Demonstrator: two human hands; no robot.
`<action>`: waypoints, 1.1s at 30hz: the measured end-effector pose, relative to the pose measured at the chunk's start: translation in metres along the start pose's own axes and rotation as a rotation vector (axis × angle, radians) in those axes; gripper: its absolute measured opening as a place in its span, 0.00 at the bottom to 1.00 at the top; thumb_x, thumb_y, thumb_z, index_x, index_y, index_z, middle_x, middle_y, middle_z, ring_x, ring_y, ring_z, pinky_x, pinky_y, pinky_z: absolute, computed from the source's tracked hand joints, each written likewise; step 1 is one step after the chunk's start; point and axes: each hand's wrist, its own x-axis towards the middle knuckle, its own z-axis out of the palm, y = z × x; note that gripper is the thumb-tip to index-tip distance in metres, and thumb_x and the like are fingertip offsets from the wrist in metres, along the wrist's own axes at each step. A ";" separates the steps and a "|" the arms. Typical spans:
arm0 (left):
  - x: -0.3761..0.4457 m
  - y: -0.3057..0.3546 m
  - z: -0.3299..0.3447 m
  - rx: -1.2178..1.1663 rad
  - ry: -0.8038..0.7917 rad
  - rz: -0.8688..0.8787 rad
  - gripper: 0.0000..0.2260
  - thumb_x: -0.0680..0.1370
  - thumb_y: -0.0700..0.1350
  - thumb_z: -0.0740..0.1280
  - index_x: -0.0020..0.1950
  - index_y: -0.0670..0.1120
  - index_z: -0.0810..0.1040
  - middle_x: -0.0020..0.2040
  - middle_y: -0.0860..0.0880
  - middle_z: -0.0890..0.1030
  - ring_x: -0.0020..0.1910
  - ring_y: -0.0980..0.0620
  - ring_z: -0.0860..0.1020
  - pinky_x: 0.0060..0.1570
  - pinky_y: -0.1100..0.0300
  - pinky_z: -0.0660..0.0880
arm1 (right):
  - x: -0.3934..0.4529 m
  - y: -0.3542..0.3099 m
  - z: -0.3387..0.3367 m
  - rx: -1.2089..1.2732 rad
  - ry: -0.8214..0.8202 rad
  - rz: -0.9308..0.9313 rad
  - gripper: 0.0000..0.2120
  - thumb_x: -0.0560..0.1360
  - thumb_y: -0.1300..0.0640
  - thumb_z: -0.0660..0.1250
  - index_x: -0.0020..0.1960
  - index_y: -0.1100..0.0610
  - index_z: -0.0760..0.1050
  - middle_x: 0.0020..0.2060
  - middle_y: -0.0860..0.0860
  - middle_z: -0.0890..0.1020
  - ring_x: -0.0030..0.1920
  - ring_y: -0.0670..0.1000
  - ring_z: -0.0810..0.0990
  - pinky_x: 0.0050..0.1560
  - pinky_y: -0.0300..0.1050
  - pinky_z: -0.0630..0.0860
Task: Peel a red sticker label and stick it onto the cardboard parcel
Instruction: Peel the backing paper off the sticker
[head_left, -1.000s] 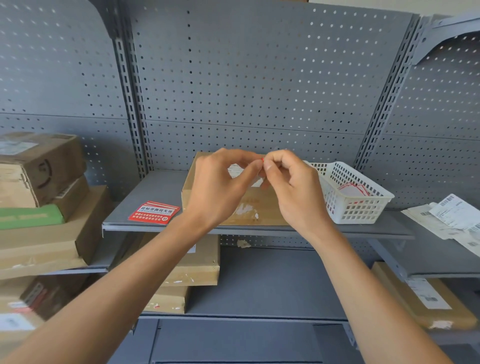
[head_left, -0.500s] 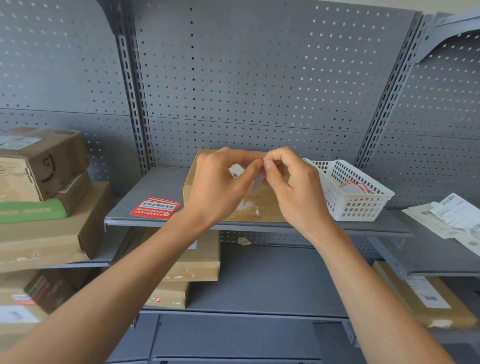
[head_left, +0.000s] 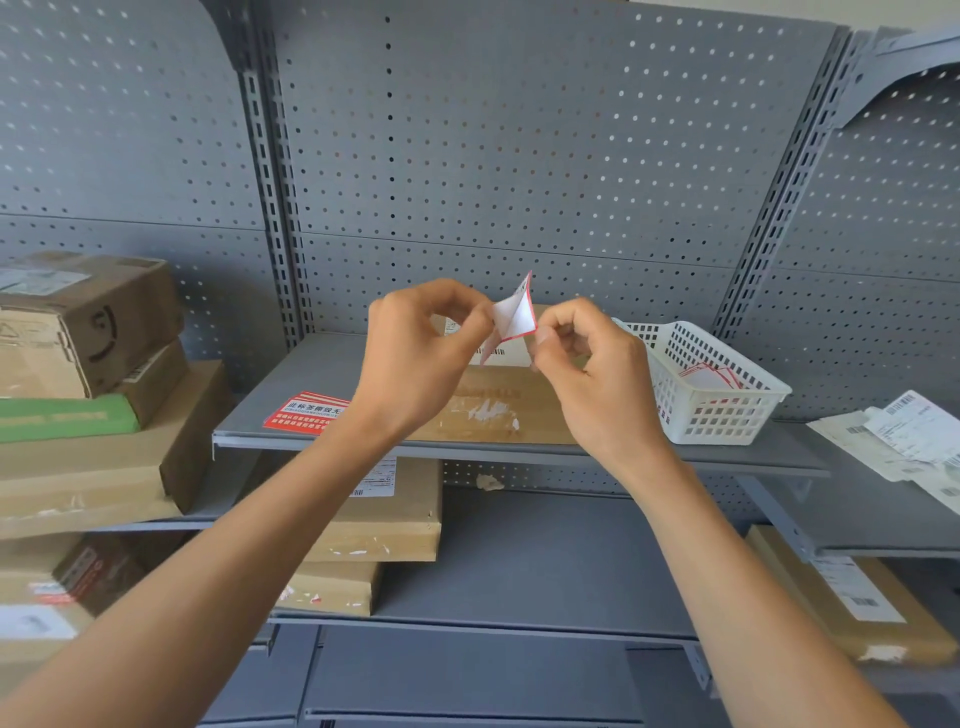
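A small red-edged sticker label (head_left: 515, 314) is held up between my two hands, its white side facing me and its layers spreading apart. My left hand (head_left: 415, 358) pinches its left side. My right hand (head_left: 592, 374) pinches its lower right edge. Behind and below both hands a flat cardboard parcel (head_left: 498, 410) lies on the grey middle shelf (head_left: 311, 374), partly hidden by them.
A red sticker (head_left: 304, 411) lies flat on the shelf left of the parcel. A white plastic basket (head_left: 727, 410) with more red-edged labels stands at the right. Cardboard boxes (head_left: 93, 332) are stacked at the left and on lower shelves. Paper slips (head_left: 904, 441) lie at the far right.
My hands have drawn apart and risen slightly. The label, earlier hidden between pinched fingertips, now shows as a spread white piece with a red edge.
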 end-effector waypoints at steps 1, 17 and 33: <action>0.002 -0.002 -0.002 -0.013 0.010 -0.023 0.07 0.78 0.41 0.69 0.41 0.47 0.85 0.38 0.56 0.84 0.28 0.68 0.73 0.35 0.68 0.66 | 0.000 0.001 0.000 0.019 0.008 0.018 0.06 0.78 0.64 0.66 0.43 0.57 0.76 0.37 0.50 0.82 0.41 0.55 0.81 0.46 0.43 0.77; 0.023 -0.036 -0.037 -0.199 0.217 -0.235 0.09 0.77 0.41 0.66 0.41 0.44 0.85 0.40 0.50 0.87 0.40 0.56 0.83 0.39 0.69 0.73 | -0.008 0.021 -0.014 0.083 0.084 0.175 0.07 0.77 0.68 0.65 0.43 0.58 0.75 0.36 0.50 0.81 0.38 0.53 0.83 0.42 0.36 0.75; 0.028 -0.044 -0.049 -0.213 0.284 -0.271 0.09 0.79 0.41 0.66 0.43 0.46 0.84 0.33 0.59 0.84 0.34 0.65 0.80 0.41 0.67 0.73 | -0.002 0.044 -0.069 -0.010 0.236 0.284 0.05 0.77 0.64 0.63 0.44 0.57 0.76 0.36 0.55 0.83 0.35 0.44 0.81 0.47 0.42 0.76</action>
